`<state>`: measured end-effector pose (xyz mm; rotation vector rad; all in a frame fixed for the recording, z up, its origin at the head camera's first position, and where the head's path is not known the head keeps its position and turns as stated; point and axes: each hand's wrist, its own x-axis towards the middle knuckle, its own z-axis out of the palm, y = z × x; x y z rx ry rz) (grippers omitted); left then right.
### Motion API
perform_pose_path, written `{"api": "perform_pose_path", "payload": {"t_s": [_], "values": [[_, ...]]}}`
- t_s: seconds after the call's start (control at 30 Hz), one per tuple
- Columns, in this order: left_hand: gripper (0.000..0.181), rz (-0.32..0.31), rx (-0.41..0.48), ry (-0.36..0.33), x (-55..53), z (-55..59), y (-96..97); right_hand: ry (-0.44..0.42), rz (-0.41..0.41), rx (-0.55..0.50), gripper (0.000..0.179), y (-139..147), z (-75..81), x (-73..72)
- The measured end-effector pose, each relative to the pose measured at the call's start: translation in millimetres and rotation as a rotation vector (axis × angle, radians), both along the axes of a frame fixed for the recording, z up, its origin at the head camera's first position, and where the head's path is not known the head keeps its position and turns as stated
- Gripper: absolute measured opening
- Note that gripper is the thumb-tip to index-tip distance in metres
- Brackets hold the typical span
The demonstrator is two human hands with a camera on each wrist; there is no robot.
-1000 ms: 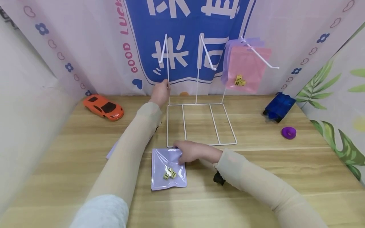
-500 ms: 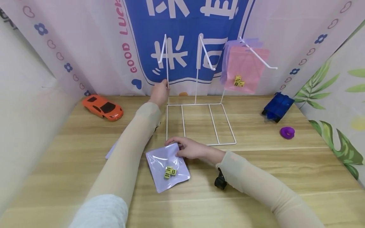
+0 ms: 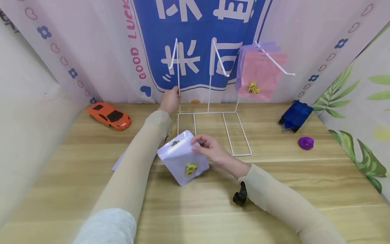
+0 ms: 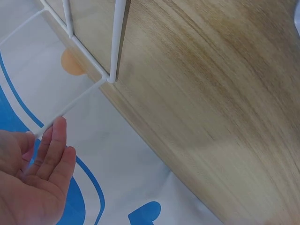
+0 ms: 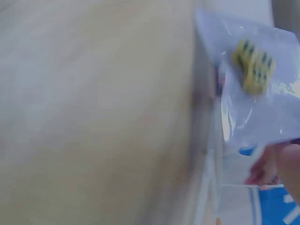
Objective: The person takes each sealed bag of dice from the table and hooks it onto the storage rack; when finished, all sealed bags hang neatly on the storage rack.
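My right hand pinches a light purple zip bag by its upper right edge, tilted above the table. Yellow dice show through its clear front. In the right wrist view the same bag is blurred, its dice near the top. My left hand holds the left upright of a white wire rack. Up close in the left wrist view, the left hand has thumb and fingertips on that thin wire.
A pink bag and purple bags hang on the rack's right hook. An orange toy car is at left; a blue toy vehicle and a small purple toy lie at right. Another purple bag is partly behind the left arm.
My right hand has lifted the purple bag off the table, tilting it and carrying it up toward the rack. The left hand stays on the upright.
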<state>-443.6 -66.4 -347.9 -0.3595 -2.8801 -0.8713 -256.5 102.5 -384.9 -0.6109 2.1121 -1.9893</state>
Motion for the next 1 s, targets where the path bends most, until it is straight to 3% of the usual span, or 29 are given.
{"api": "perform_pose_path", "payload": {"t_s": [0.07, 0.2, 0.3, 0.4, 0.47, 0.57, 0.77, 1.0], "values": [[0.014, 0.004, -0.003, 0.004, -0.6, -3.0, -1.3, 0.018, -0.022, -0.112, 0.038, 4.9, 9.7, 0.4], [0.012, 0.007, -0.013, 0.016, -3.7, -8.5, -3.8, 0.050, -0.065, -0.404, 0.032, 15.4, 40.3, 0.6], [0.013, 0.002, -0.010, 0.021, -5.1, -9.2, -4.1, 0.122, -0.127, -0.615, 0.034, 23.9, 70.3, 1.4], [0.013, -0.002, 0.000, 0.024, -5.4, -8.2, -3.1, 0.208, -0.203, -0.738, 0.033, 33.6, 97.5, 0.2], [0.013, -0.001, 0.006, 0.020, -5.6, -6.8, -2.0, 0.251, -0.270, -0.753, 0.031, 39.3, 109.8, -1.6], [0.013, 0.004, 0.001, 0.027, -6.2, -5.2, -1.5, 0.275, -0.354, -0.695, 0.029, 44.8, 120.8, -4.2], [0.013, -0.002, -0.002, 0.036, -5.5, -3.0, -1.7, 0.256, -0.486, -0.578, 0.025, 48.8, 121.9, -15.7], [0.013, -0.002, -0.005, 0.023, -4.0, -3.3, -0.8, 0.179, -0.656, -0.418, 0.014, 48.1, 124.3, -52.9]]}}
